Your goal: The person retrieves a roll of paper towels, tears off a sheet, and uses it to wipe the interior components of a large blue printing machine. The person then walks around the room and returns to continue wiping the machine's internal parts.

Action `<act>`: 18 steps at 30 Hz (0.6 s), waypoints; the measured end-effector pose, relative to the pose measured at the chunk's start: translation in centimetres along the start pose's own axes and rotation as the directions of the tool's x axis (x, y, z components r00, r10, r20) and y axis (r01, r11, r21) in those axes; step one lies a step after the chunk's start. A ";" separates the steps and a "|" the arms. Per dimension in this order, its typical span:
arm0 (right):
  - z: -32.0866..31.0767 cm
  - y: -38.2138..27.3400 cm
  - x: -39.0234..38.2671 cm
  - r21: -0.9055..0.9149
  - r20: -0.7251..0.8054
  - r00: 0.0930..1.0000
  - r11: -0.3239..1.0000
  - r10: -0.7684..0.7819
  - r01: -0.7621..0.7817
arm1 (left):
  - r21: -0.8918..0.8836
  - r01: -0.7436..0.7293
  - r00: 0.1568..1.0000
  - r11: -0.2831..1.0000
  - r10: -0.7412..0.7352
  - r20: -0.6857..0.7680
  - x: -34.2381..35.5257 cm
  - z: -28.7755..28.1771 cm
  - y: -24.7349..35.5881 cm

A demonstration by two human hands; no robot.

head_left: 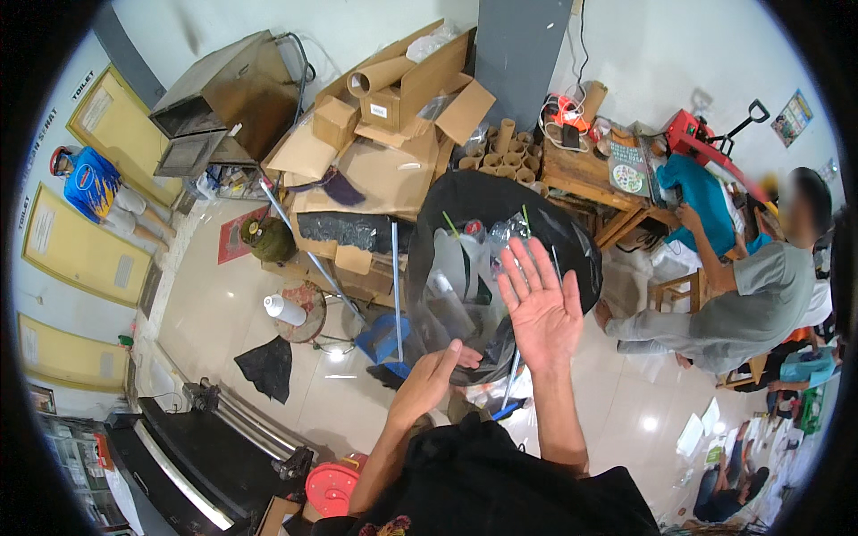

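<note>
My right hand (543,313) is raised over a large black trash bag (572,237), palm up, with its fingers spread and nothing on it. At the bag's near edge, my left hand (433,380) has its thumb on top and its fingertips showing past it, stretched toward the bag. It looks open, and I see nothing held in it, though part of the fingers is hidden. Inside the bag lie a clear plastic sheet (442,308), crumpled clear plastic, a bottle with a red part (474,230) and thin green sticks (450,223).
Cardboard boxes (380,107) pile up beyond the bag, beside brown cardboard tubes (505,161). A blue dustpan (384,338) and a stool (302,313) with a white bottle (284,309) stand left. A seated person (751,295) works at right. A black roller machine (188,464) is near left.
</note>
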State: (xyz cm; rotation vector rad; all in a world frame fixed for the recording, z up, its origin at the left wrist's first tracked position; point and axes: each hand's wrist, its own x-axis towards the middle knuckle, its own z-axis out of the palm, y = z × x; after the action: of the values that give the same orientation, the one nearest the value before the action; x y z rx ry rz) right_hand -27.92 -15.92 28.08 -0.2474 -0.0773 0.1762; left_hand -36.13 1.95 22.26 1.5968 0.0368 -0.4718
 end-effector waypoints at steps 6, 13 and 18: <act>-4.3 -1.7 -0.5 0.175 0.049 0.999 0.984 0.009 -0.017 | 0.054 -0.168 0.979 0.984 0.173 -0.106 3.1 2.1 3.7; -8.8 -2.5 1.0 -0.061 -0.095 0.990 0.993 -0.107 0.102 | 0.567 -0.554 0.669 0.609 0.732 -0.132 9.0 9.3 7.1; -2.3 -9.3 0.5 -0.099 0.315 0.941 0.982 -0.121 0.160 | 0.584 -0.340 0.843 0.738 0.514 -0.159 16.8 9.1 0.8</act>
State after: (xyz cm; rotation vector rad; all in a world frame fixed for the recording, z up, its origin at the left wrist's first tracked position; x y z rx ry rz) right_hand -25.63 -25.25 28.22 -0.3351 -0.4170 0.0660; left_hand -23.12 -11.21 17.59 2.1478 -0.2518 0.1721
